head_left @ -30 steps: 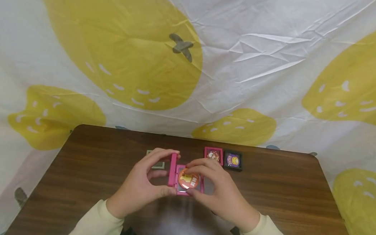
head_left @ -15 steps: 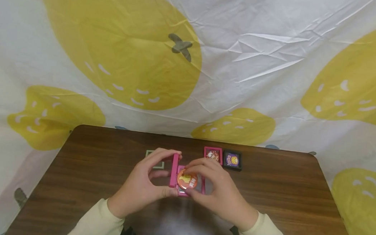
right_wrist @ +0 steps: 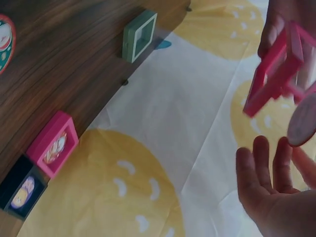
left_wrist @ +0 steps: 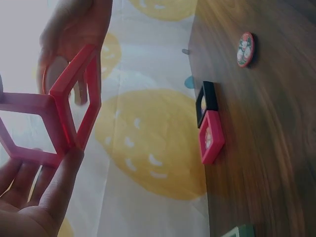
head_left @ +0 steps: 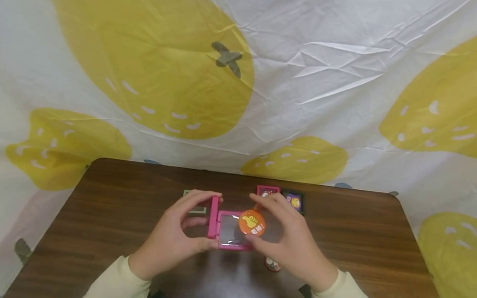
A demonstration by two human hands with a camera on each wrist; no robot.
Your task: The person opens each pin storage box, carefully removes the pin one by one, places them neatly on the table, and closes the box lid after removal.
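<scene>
A bright pink hinged display frame (head_left: 214,218) with clear film windows stands unfolded above the table in the head view. My left hand (head_left: 174,229) grips it by its upright half, thumb at the lower edge and fingers at the top. Between the thumb and a finger of my right hand (head_left: 292,239) is a round orange badge (head_left: 252,223) with a yellow thumbs-up, held over the right side of the film window. The right wrist view shows the badge's plain back (right_wrist: 302,121) close to the pink frame (right_wrist: 271,84). The other right fingers are spread loosely.
Near the table's far edge lie a second pink frame (head_left: 268,190) and a black frame (head_left: 294,201), both holding badges. A green frame (right_wrist: 139,35) is partly behind my left hand. Another round badge (head_left: 272,264) lies below my right hand. Lemon-print cloth hangs behind.
My right hand has moved the orange badge rightward, from over the film window to its right edge. The pink frame has shifted slightly left. The round badge on the table has come into view.
</scene>
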